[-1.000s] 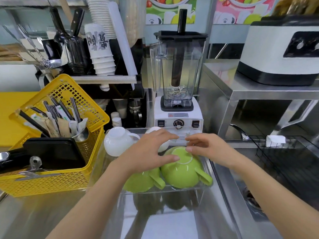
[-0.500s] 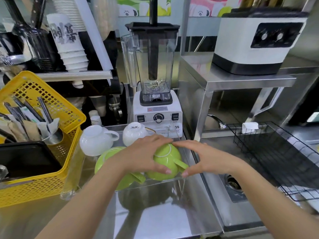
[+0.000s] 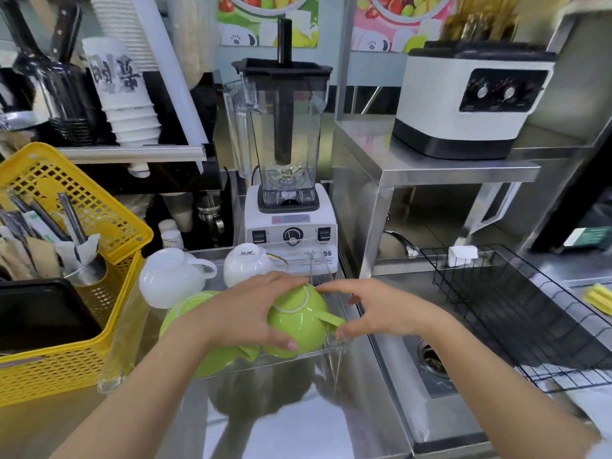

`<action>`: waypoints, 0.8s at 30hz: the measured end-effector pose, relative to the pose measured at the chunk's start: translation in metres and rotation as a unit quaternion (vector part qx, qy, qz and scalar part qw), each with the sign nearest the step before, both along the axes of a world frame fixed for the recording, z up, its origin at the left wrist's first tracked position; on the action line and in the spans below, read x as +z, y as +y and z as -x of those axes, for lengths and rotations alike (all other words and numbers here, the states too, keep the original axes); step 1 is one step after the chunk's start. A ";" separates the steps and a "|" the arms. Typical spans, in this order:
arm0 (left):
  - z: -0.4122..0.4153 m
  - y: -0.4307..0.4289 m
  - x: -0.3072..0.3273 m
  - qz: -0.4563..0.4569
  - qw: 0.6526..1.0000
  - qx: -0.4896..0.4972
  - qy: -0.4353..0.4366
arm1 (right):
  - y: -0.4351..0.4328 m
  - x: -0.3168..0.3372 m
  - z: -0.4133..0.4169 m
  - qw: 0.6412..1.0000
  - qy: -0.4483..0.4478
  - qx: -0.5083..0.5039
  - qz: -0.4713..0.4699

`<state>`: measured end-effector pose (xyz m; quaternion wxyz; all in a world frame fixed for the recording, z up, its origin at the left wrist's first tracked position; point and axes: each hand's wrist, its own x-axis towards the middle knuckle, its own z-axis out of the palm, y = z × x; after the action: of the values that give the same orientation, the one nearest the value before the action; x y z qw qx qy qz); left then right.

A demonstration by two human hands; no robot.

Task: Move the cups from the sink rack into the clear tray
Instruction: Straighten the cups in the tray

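Observation:
An upside-down green cup point(image 3: 298, 323) sits at the front right of the clear tray point(image 3: 121, 346), its handle pointing right. My left hand point(image 3: 245, 313) wraps its left side, thumb low on the front. My right hand point(image 3: 374, 309) touches its base with the fingertips and its handle with the thumb. A second green cup point(image 3: 188, 309) lies upside down to the left, partly hidden by my left wrist. Two white cups point(image 3: 169, 279) point(image 3: 246, 265) stand inverted at the tray's back. The black wire sink rack point(image 3: 516, 303) on the right holds no cups.
A blender point(image 3: 284, 144) stands just behind the tray. A yellow basket point(image 3: 66, 359) with utensils presses against the tray's left. A white appliance point(image 3: 470, 101) sits on the steel shelf above the sink point(image 3: 430, 359). A yellow sponge point(image 3: 596, 298) lies far right.
My hands slid from the cup's top down around its sides. The view swung right and closer, bringing the sink rack into sight.

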<state>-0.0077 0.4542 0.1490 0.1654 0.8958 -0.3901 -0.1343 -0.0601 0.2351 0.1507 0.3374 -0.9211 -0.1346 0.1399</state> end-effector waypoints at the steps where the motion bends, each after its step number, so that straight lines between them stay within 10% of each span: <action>1: 0.000 0.002 0.000 0.001 1.000 0.005 0.000 | 0.001 0.001 -0.001 1.000 -0.005 -0.001 0.006; 24: -0.003 0.027 -0.008 0.028 0.997 0.069 -0.011 | 0.002 -0.011 -0.022 0.998 -0.038 -0.053 0.007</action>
<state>-0.0050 0.4817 0.1411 0.1951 0.9169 -0.3330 -0.1022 -0.0377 0.2368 0.1397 0.3326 -0.9339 -0.0979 0.0875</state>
